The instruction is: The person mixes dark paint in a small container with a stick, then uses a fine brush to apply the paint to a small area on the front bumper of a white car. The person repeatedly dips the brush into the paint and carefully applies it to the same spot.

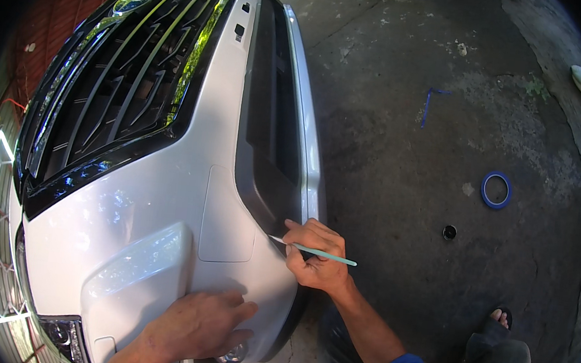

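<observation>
My right hand (318,254) pinches a thin paintbrush (318,253) with a pale green handle. The brush's tip meets the seam where the white car bumper (224,147) borders its dark lower trim (266,144). The fingers of that hand lie close against the trim's corner. My left hand (203,323) lies on the white bumper below a raised white panel (139,265), its fingers apart and holding nothing. Just under it a round lamp (235,353) partly shows. Beside the brush tip, a square cover outline (229,217) is set into the bumper.
A black grille (119,74) fills the car's far left, with a headlight (60,334) nearer me. On the concrete floor (389,170) are a blue tape roll (494,208), a small black round container (449,232) and a blue strip (425,107). My sandalled foot (500,316) stands at lower right.
</observation>
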`<state>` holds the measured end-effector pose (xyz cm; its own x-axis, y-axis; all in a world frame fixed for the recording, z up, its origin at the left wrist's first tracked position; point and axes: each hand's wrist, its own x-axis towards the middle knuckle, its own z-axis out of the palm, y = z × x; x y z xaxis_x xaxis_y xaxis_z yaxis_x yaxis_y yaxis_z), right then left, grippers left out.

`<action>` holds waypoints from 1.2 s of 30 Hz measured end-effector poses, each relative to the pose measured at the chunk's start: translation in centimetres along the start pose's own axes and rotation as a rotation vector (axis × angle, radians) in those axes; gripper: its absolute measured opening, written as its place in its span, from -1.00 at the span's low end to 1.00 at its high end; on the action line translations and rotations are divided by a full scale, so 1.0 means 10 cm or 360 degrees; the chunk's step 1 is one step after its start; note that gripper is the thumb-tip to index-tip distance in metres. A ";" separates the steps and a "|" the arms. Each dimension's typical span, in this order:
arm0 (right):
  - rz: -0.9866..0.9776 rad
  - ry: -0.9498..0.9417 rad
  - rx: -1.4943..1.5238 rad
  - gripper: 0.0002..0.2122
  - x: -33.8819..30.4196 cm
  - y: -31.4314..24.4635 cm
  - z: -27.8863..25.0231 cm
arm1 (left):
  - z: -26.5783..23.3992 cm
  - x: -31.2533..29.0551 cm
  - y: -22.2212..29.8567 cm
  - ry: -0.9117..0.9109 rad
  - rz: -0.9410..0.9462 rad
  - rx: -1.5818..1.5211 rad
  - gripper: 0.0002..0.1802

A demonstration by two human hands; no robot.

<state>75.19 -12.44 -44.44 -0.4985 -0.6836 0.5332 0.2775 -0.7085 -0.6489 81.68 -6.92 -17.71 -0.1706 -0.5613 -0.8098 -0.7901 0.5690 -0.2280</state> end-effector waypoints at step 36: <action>-0.0006 -0.0026 -0.0007 -0.88 -0.01 -0.01 -0.03 | 0.01 -0.01 0.01 -0.0011 -0.0012 0.0019 -0.58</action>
<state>74.95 -12.24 -44.55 -0.4860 -0.6839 0.5441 0.2720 -0.7101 -0.6495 81.67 -6.77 -17.66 -0.1603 -0.5617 -0.8117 -0.7844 0.5717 -0.2407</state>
